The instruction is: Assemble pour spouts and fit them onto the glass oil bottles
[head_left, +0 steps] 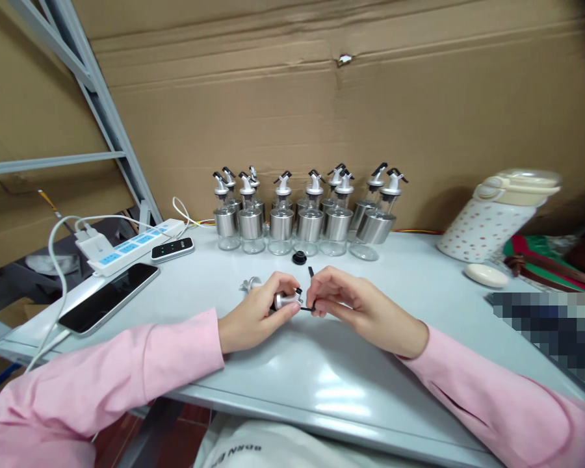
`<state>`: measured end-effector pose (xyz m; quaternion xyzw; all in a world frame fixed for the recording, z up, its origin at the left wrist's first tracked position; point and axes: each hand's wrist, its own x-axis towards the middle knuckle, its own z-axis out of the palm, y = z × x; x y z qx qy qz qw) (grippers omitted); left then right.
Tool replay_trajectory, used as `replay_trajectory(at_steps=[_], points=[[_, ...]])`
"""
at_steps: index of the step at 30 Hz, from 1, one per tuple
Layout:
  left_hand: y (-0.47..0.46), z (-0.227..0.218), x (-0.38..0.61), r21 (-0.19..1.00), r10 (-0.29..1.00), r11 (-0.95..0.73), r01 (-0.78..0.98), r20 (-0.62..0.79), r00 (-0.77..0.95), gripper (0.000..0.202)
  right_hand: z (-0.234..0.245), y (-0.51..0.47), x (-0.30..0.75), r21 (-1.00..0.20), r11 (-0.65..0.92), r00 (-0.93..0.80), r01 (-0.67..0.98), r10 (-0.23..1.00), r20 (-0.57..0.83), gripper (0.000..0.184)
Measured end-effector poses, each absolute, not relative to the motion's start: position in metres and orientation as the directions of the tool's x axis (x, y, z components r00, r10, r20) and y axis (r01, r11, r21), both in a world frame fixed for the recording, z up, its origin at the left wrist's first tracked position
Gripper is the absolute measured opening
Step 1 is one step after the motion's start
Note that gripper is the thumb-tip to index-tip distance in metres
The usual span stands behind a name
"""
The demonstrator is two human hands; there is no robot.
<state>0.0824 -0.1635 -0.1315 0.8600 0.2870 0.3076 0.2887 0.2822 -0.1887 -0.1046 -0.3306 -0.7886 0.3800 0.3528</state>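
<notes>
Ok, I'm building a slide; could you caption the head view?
Left hand holds a silver spout, right hand a small black part, before steel-sleeved glass bottles.

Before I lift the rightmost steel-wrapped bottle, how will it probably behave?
This bottle may feel slippery, because its steel sleeve looks smooth. Its clear base looks like glass, so it is probably fragile. Being tall with a spout on top, it might tip if pushed high.

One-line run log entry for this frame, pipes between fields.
left hand: holds silver spout | right hand: pinches thin black piece beside spout | black stopper: on table, between hands and bottles
</notes>
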Motion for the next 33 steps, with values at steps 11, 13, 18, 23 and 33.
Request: replay_trajectory(at_steps=[11, 13, 18, 23, 33], points=[[-0.165, -0.131, 0.082, 0.686, 0.673, -0.666, 0.294, 0.383, 0.632, 0.018, -0.113, -0.188, 0.277, -0.842, 0.459, -0.369, 0.283, 0.862, 0.347, 0.01], [-0.165, -0.132, 0.082, 0.698, 0.672, -0.656, 0.289, 0.366, 0.644, 0.018, -0.114, -0.188, 0.277, -0.846, 0.45, -0.358, 0.286, 0.869, 0.341, 0.01], [-0.165, -0.131, 0.082, 0.73, 0.666, -0.633, 0.257, 0.343, 0.663, 0.018, -0.116, -0.187, 0.277, -0.83, 0.479, -0.372, 0.284, 0.853, 0.366, 0.01], [-0.165, -0.131, 0.082, 0.725, 0.65, -0.642, 0.25, 0.341, 0.68, 0.019, -0.114, -0.187, 0.276, -0.836, 0.482, -0.374, 0.264, 0.85, 0.372, 0.011], [-0.165, -0.132, 0.082, 0.728, 0.594, -0.656, 0.199, 0.336, 0.731, 0.014, -0.115, -0.187, 0.275, -0.932, 0.293, -0.374, 0.212, 0.906, 0.2, 0.014]])
